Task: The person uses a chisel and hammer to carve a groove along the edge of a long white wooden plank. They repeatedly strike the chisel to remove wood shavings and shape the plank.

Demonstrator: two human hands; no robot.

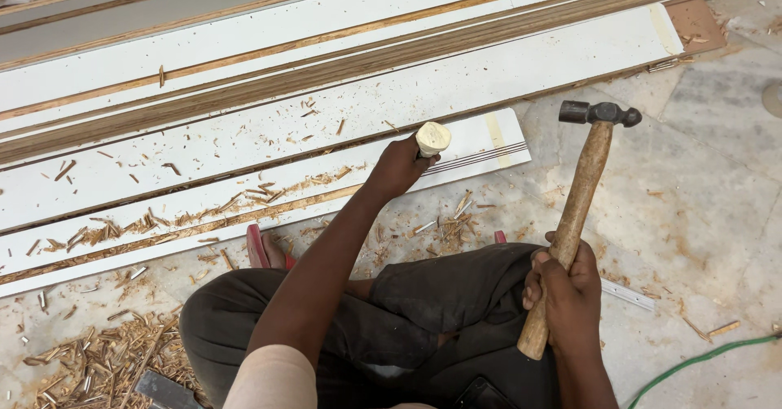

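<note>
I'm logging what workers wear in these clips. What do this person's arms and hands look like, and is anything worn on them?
Both hands are bare: no gloves, rings, watch or bands show on the left hand or the right hand. The left arm is bare from wrist to above the elbow, where a short, pale pinkish-beige sleeve begins. The right forearm is bare as far as the frame shows; its sleeve is out of view.

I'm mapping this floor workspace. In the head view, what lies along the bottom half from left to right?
Chip pile → left hand gripping a chisel handle → right hand holding a hammer → green cable.
</note>
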